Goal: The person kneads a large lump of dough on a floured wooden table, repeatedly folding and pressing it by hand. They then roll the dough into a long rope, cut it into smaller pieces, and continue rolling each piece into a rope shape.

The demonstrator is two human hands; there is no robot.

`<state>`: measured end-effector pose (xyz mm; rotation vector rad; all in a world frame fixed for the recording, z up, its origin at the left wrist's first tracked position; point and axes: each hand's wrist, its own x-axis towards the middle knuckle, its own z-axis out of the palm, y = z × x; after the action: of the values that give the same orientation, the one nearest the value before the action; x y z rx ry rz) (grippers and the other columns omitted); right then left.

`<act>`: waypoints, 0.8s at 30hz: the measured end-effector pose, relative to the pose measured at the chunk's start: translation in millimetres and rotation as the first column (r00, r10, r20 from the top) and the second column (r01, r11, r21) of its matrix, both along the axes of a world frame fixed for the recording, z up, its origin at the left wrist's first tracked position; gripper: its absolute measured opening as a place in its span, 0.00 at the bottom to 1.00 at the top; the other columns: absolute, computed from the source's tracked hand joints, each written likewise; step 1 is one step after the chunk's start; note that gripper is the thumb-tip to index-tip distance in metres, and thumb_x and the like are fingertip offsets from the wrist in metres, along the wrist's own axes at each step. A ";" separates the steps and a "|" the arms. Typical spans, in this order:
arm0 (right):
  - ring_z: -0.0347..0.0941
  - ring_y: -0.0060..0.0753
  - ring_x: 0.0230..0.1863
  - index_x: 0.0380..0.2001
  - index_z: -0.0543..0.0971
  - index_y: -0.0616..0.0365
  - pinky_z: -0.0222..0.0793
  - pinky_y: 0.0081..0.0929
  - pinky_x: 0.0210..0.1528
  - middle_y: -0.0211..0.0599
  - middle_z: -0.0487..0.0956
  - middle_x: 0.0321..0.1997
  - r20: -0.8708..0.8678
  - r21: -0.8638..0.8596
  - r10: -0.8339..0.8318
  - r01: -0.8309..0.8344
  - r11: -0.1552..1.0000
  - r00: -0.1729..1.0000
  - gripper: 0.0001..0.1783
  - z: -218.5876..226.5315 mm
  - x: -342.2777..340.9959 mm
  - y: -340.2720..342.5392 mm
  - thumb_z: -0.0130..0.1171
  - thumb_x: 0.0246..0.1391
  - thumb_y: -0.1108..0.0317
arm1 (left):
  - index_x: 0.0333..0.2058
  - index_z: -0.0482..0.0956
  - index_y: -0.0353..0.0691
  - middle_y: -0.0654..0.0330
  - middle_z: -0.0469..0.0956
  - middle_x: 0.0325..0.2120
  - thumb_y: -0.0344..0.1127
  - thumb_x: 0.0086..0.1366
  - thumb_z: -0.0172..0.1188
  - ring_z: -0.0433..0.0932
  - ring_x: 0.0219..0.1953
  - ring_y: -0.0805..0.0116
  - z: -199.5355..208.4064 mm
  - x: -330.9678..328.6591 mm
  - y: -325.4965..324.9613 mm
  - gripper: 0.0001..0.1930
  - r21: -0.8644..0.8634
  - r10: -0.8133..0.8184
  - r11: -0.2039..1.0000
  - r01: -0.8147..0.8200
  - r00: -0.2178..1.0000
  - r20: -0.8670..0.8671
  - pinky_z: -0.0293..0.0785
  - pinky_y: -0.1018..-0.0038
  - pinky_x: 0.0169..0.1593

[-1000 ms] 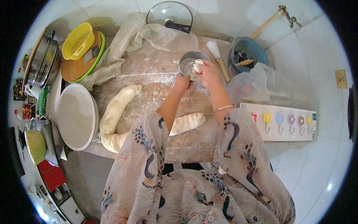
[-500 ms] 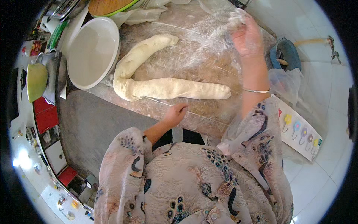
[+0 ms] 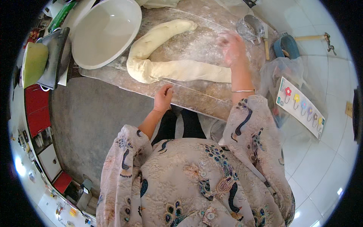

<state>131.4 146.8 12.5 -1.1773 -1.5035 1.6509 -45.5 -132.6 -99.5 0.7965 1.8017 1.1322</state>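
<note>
A long roll of pale dough (image 3: 189,70) lies on the floured wooden board (image 3: 193,95). It bends sharply at its left end, and its far arm curves back to the right. Over the floured patch right of that far arm is my right hand (image 3: 231,48), its fingers smeared by motion. My right wrist, with a bangle, covers the dough's near right end. Close to the board's front edge, my left hand (image 3: 163,97) is closed with curled fingers, apart from the dough; nothing shows in it.
A wide white basin (image 3: 106,62) stands at the board's left. At the far right are a grey, cup-like container (image 3: 250,29), a wooden-handled tool (image 3: 267,49) and a blue pot (image 3: 286,46). A card of flower hooks (image 3: 301,108) lies by clear plastic (image 3: 287,70) on the right.
My right hand has come back leftward from the far right corner, uncovering the cup-like container. My left hand has shifted left along the front edge. The whole view has also shifted.
</note>
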 end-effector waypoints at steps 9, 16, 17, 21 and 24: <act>0.78 0.48 0.43 0.50 0.76 0.63 0.73 0.43 0.49 0.51 0.80 0.42 0.623 0.287 -0.243 0.071 0.955 0.744 0.20 -67.0 72.8 -84.1 0.53 0.56 0.66 | 0.54 0.72 0.38 0.48 0.71 0.54 0.28 0.58 0.56 0.68 0.57 0.47 37.6 -1.8 60.3 0.22 0.316 -0.076 0.891 0.325 0.796 -0.601 0.65 0.58 0.58; 0.53 0.50 0.70 0.62 0.65 0.63 0.39 0.57 0.71 0.51 0.63 0.67 0.811 0.566 -0.400 -0.398 0.722 0.428 0.34 -117.8 58.9 -116.8 0.49 0.58 0.52 | 0.58 0.69 0.38 0.51 0.67 0.59 0.50 0.59 0.57 0.60 0.64 0.49 -12.6 39.8 117.6 0.32 0.085 -0.148 0.884 0.460 0.447 -0.882 0.51 0.49 0.65; 0.51 0.50 0.71 0.63 0.64 0.62 0.38 0.57 0.71 0.50 0.62 0.68 0.810 0.564 -0.391 -0.399 0.723 0.437 0.34 -124.8 56.9 -104.4 0.48 0.58 0.52 | 0.56 0.72 0.40 0.52 0.69 0.57 0.53 0.58 0.57 0.63 0.62 0.51 -12.2 30.7 133.6 0.32 -0.008 -0.215 0.885 0.466 0.393 -0.894 0.54 0.53 0.64; 0.45 0.56 0.73 0.65 0.62 0.59 0.33 0.62 0.71 0.48 0.58 0.71 0.809 0.561 -0.380 -0.395 0.728 0.449 0.36 -134.8 39.8 1.9 0.46 0.59 0.48 | 0.53 0.75 0.42 0.51 0.70 0.54 0.55 0.59 0.55 0.66 0.59 0.51 42.6 5.4 237.9 0.29 -0.492 -0.600 0.798 0.348 0.374 -0.707 0.54 0.53 0.62; 0.42 0.48 0.75 0.67 0.60 0.52 0.29 0.63 0.71 0.41 0.53 0.74 0.857 0.502 -0.419 -0.306 0.809 0.300 0.38 -95.8 20.5 44.3 0.47 0.58 0.44 | 0.52 0.76 0.43 0.50 0.69 0.55 0.55 0.61 0.54 0.65 0.59 0.50 35.3 -10.2 264.0 0.27 -0.304 -0.386 0.910 0.283 0.307 -0.870 0.55 0.52 0.62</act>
<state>151.9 191.1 -83.3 -1.9093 -2.3634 0.0506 -55.7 131.4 -64.1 1.9306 2.3350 0.2089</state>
